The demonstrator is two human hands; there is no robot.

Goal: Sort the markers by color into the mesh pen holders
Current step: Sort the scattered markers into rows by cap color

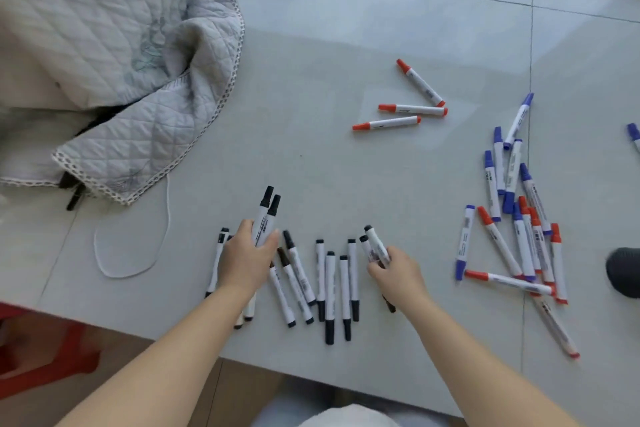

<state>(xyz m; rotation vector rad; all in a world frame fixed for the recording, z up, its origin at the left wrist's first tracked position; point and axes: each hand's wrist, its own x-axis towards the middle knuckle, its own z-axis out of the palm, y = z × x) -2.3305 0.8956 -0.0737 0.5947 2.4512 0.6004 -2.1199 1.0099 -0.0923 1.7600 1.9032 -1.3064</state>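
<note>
Head view: pale grey tiled table (346, 62) fills scene; grey quilted cloth with lace edge (121, 62) heaped far left. Mixed blue and red capped markers (519, 225) piled right; three red capped markers (408, 107) apart, far centre. Black capped white markers (329, 284) lie in near row between hands. Left hand (247, 260) closed round two black markers, caps up. Right hand (398, 270) gripping two more. Step, by judgement: gathering blacks. No mesh holder clearly visible; next move needs one located, bundle dropped in.
</note>
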